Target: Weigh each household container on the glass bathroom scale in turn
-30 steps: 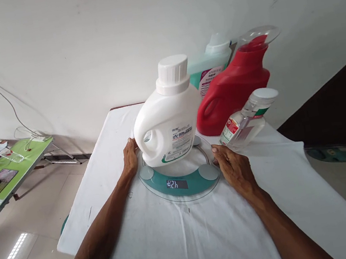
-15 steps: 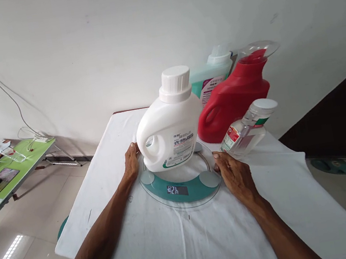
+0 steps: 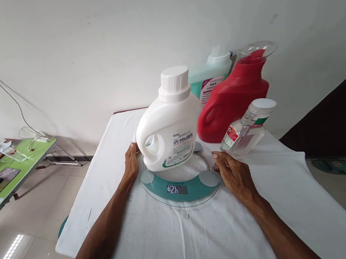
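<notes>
Green table (image 3: 36,154): apart from the work, papers and mouse on it.
Left hand (image 3: 131,162): at scale's left rim; fingers partly hidden, opening and grip can't be told.
White bottle (image 3: 167,126): capped, upright on scale.
Scale (image 3: 199,190): round glass, display lit.
Teal bottle (image 3: 214,71): behind, partly hidden.
Right hand (image 3: 236,176): fingers bent at right rim; hold unclear.
Red jug (image 3: 236,94): behind clear jar (image 3: 243,136).

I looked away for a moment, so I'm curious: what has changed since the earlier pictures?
Only the view tilted up slightly. On the table, nothing visibly moved, was taken or let go. The left hand and right hand stay at the rim of the glass scale, the white bottle standing on it.
</notes>
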Demonstrator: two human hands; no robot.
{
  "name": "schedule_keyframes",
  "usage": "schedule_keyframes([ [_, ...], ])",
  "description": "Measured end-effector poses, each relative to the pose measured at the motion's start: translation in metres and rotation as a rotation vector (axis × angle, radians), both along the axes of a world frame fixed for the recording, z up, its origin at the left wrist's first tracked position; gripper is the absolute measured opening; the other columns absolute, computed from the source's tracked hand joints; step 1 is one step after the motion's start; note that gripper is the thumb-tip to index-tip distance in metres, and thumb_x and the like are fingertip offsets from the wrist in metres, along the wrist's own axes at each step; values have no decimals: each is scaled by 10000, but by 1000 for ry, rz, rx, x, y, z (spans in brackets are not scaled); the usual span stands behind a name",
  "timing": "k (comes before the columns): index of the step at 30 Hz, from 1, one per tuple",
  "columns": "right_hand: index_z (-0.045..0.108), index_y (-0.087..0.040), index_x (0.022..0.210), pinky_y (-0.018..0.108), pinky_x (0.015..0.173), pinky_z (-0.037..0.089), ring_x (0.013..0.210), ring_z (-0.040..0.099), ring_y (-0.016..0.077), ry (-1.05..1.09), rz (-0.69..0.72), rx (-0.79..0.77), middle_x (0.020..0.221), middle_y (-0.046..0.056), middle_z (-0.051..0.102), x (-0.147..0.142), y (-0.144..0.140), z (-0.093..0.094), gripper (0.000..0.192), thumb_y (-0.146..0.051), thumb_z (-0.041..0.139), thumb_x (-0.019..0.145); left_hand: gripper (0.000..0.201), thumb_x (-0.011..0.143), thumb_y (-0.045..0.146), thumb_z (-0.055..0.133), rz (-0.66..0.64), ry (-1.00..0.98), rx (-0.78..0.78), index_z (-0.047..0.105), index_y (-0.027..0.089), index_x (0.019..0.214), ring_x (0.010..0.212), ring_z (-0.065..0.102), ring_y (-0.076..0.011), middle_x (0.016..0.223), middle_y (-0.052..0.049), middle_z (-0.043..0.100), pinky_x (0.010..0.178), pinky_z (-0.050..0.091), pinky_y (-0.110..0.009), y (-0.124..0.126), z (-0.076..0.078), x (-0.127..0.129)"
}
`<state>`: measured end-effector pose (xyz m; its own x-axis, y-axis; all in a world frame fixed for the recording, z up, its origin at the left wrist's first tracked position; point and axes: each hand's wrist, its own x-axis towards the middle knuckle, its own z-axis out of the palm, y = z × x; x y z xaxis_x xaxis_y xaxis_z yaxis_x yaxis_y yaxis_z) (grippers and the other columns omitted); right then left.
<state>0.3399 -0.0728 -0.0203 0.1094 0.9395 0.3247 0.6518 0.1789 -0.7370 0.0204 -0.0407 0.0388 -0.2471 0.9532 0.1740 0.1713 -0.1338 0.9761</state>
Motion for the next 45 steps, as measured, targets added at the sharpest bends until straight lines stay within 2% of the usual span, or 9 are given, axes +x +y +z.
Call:
schedule_keyframes([
  [5,570,-303,845,395,724,498,677,659,273,-4,5,-13,716,65,685,1,1,-1,715,-907,236,1029,445,1115,356,465,2,7,10,830,141,979,1015,733,-300,1057,-152,851,1032,596,-431,0,0,1],
  [11,575,-300,852,398,739,505,692,672,277,-3,12,-22,733,73,704,2,0,-1,720,-910,241,1034,435,1107,427,519,7,3,10,824,151,965,1010,735,-305,1045,-147,847,1034,602,-446,1,-1,0],
  [20,630,-285,892,393,714,517,677,681,276,-2,3,-10,706,63,698,3,2,-5,784,-940,219,1026,456,1107,447,495,-1,18,23,818,161,959,962,724,-290,1007,-134,834,1019,608,-446,1,-4,-2],
  [26,589,-298,848,401,732,510,684,687,278,6,1,-13,721,72,719,3,1,-4,750,-937,245,1033,449,1099,491,535,4,13,26,809,171,943,951,715,-289,1007,-135,821,1001,606,-445,1,-5,-2],
  [34,566,-306,835,392,730,516,683,677,268,6,-1,6,715,67,705,2,0,-4,706,-899,248,1049,509,1116,513,452,-9,-1,30,806,170,988,942,709,-283,1011,-140,821,979,605,-435,4,-11,-2],
  [40,546,-310,810,393,729,513,669,668,267,12,-7,-18,702,67,700,1,-1,1,718,-918,238,1035,570,1090,645,484,-23,-13,36,785,173,983,1014,731,-289,1116,-154,832,1028,606,-440,7,-18,-6],
  [45,567,-305,822,399,726,521,684,681,277,17,-2,-14,709,78,704,0,-2,3,743,-929,222,1030,751,1050,828,455,2,-117,62,796,159,1061,1177,768,-315,1237,-193,829,1112,588,-460,9,-23,-12],
])
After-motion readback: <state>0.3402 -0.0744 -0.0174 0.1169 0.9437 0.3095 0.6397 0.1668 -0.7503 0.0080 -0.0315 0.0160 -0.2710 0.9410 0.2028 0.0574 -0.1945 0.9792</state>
